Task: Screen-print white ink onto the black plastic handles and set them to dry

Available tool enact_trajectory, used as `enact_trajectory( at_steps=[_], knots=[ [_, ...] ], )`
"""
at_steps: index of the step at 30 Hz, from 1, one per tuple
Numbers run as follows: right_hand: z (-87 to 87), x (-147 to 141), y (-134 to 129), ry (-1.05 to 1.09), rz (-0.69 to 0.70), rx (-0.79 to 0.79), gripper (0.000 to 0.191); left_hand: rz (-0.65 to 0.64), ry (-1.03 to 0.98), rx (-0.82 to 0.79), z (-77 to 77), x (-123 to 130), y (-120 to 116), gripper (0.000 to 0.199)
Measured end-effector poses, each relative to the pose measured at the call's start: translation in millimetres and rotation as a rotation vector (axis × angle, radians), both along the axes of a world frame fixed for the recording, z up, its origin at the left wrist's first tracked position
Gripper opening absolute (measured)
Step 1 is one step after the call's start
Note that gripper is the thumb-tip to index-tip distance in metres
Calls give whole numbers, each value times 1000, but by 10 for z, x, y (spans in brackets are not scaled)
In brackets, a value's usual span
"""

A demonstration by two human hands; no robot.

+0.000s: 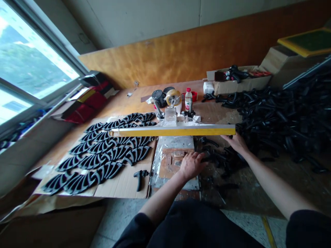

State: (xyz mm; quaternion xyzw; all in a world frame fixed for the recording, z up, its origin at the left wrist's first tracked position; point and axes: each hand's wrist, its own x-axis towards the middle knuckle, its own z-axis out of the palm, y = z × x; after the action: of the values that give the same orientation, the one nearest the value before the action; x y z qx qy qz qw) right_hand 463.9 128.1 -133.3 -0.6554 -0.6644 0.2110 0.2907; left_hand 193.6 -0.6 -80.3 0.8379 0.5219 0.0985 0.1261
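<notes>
A long yellow-edged frame (173,131) is seen edge-on, raised above a metal base plate (178,141). At its right end, my right hand (236,142) is closed on the frame from below. My left hand (191,165) is over the right side of the base plate, its fingers reaching toward black curved parts (219,158); whether it holds one is hidden. Small clear blocks (179,154) lie on the plate just left of my left hand. One black part (140,179) rests alone on the cardboard (121,182).
Rows of black handles (103,148) cover the cardboard at left. A large heap of black parts (281,117) fills the right side. Behind the frame are a tape roll (173,97), a red-capped bottle (188,99) and an open carton (243,86).
</notes>
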Motion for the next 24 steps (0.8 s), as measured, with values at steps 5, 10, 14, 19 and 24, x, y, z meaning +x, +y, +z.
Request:
enact_trajectory(
  at_steps=[5, 10, 14, 19, 24],
  knots=[
    [101, -771, -576, -160, 136, 81, 62, -40, -222, -6, -62, -368, -246, 34],
    [102, -1824, -1081, -324, 630, 216, 49, 274, -451, -99, -28, -1078, -541, 31],
    [144, -2392, -1130, -460, 691, 256, 41, 564, -681, -122, 112, -1598, -483, 36],
    [24, -2642, -1166, -425, 519, 228, 35, 648, -943, 95, 516, -1890, -163, 37],
    [-113, -2635, -1265, -343, 469, 220, 51, 483, -1196, 225, 1080, -1775, 124, 48]
  ],
)
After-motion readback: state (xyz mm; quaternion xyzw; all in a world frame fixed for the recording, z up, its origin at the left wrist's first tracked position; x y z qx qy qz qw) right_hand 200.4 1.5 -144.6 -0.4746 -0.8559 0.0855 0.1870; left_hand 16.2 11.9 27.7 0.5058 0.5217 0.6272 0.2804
